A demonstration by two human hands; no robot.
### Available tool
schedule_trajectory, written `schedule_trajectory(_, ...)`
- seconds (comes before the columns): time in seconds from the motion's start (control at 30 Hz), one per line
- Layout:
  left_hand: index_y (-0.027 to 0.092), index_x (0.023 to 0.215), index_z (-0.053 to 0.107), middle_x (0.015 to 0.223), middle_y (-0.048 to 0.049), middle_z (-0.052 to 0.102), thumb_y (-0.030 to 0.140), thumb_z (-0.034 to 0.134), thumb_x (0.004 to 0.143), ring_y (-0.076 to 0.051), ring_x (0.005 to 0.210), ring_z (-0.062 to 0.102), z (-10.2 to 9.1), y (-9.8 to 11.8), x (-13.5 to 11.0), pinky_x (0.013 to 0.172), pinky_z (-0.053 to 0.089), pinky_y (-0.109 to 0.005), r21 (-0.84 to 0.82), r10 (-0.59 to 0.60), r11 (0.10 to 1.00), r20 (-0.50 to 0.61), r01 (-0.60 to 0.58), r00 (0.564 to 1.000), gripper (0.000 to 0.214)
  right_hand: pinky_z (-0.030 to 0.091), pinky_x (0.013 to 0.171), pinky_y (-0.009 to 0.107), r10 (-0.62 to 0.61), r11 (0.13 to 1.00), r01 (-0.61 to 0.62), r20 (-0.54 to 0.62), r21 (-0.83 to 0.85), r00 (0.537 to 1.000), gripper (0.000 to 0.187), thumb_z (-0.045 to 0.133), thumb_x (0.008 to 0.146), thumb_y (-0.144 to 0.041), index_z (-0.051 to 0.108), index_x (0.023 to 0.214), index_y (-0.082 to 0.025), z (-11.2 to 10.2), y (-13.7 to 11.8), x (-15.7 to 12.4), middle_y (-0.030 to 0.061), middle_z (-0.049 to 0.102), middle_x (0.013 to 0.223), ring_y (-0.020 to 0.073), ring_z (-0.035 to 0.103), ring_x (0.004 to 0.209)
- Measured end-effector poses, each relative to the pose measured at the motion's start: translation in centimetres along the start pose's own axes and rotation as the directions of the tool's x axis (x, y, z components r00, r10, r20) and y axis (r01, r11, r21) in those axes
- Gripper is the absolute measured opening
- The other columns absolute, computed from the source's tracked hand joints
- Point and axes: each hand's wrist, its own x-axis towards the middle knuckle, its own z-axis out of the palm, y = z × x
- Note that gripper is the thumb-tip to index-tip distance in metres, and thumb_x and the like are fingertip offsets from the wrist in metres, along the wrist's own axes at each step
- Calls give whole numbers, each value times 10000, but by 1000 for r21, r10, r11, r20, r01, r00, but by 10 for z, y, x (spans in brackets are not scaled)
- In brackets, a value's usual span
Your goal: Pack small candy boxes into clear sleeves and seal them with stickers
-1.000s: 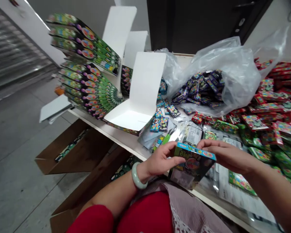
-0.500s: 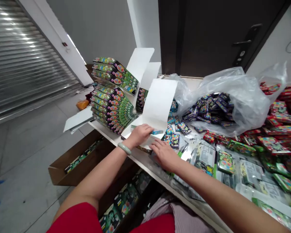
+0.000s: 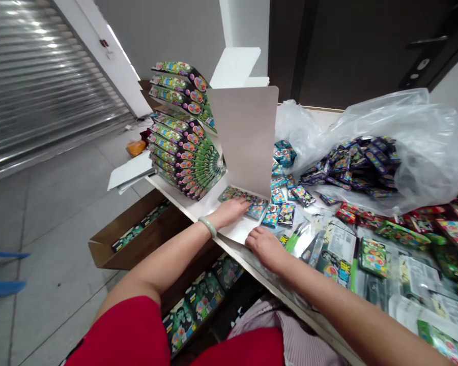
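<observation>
Left hand (image 3: 233, 209) lies flat, fingers together, on the small colourful packs (image 3: 257, 209) inside the open white display box (image 3: 248, 132) beside the stacked green boxes (image 3: 183, 162); right hand (image 3: 265, 246) rests curled at the box's near edge, and I can't tell whether it grips.

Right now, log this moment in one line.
left hand: flat on small packs in white box | right hand: at box edge

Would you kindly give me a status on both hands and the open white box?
Left hand flat on small packs inside open white box. Right hand at box's near edge, grip unclear. Fanned green boxes close beside, not blocking.
</observation>
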Motion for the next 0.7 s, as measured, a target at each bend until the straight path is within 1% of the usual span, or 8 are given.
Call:
schedule_trajectory(0.13, 193, 1284, 542, 1233, -125, 582, 225, 527, 914, -266, 1147, 510, 2, -5, 4, 961, 419, -386, -16, 17, 1000, 21, -17, 1000, 372, 401, 876, 351, 7, 1000, -7, -9, 19, 1000, 186, 484, 942, -173, 668, 968, -158, 4, 0, -1, 104, 659, 951, 235, 525, 967)
schedule_trajectory(0.33, 160, 1258, 566, 1241, -151, 571, 155, 457, 918, -264, 1161, 505, 12, -11, 15, 986, 414, -415, -73, -35, 997, -12, 34, 999, 356, 428, 892, 365, 0, 999, 0, -3, 51, 1000, 198, 486, 936, -175, 674, 979, -132, 3, -4, 6, 115, 673, 980, 246, 554, 994)
schedule_trajectory(0.43, 163, 1226, 586, 1237, -142, 580, 167, 517, 885, -268, 1167, 513, 9, -13, 15, 1000, 422, -417, -128, -46, 991, -58, 38, 997, 348, 414, 975, 356, -10, 996, 11, -10, 92, 1000, 257, 523, 913, -183, 635, 1137, -127, -5, -8, -5, 128, 644, 1171, 243, 528, 1138)
schedule_trajectory(0.5, 153, 1198, 595, 1248, -149, 572, 211, 555, 872, -282, 1184, 509, 3, -9, 11, 1011, 424, -435, -177, -63, 983, -115, 42, 991, 334, 373, 1055, 370, -10, 986, 19, -53, 166, 999, 425, 569, 879, -197, 534, 1298, -134, -15, -5, -24, 136, 544, 1358, 248, 436, 1289)
schedule_trajectory(0.53, 142, 1197, 588, 1258, -159, 562, 232, 548, 881, -289, 1199, 501, -1, -4, 8, 1020, 418, -449, -204, -77, 978, -153, 45, 985, 331, 356, 1080, 382, 2, 977, 15, -82, 212, 997, 480, 578, 871, -205, 495, 1339, -139, -22, 0, -37, 138, 509, 1401, 247, 403, 1327)
schedule_trajectory(0.6, 128, 1228, 550, 1268, -174, 548, 260, 485, 927, -287, 1219, 491, -9, 17, 3, 1042, 398, -471, -264, -108, 964, -239, 43, 965, 335, 370, 1077, 391, 91, 954, -48, -130, 296, 987, 458, 555, 883, -209, 496, 1335, -155, -37, 18, -68, 136, 539, 1370, 235, 448, 1298)
schedule_trajectory(0.67, 167, 1263, 513, 1216, -138, 584, 279, 443, 957, -250, 1167, 536, -15, 49, 2, 1025, 418, -449, -354, -113, 935, -303, -1, 946, 333, 411, 1037, 390, 281, 924, -225, -151, 308, 948, 390, 520, 905, -213, 528, 1291, -160, -53, 47, -100, 142, 600, 1284, 226, 536, 1203)
schedule_trajectory(0.7, 183, 1255, 520, 1170, -118, 612, 286, 458, 955, -233, 1105, 576, -16, 70, 4, 989, 450, -424, -445, -104, 894, -323, -54, 941, 323, 416, 1028, 404, 400, 896, -349, -159, 275, 903, 393, 527, 906, -232, 525, 1291, -149, -60, 63, -113, 158, 604, 1272, 241, 547, 1191)
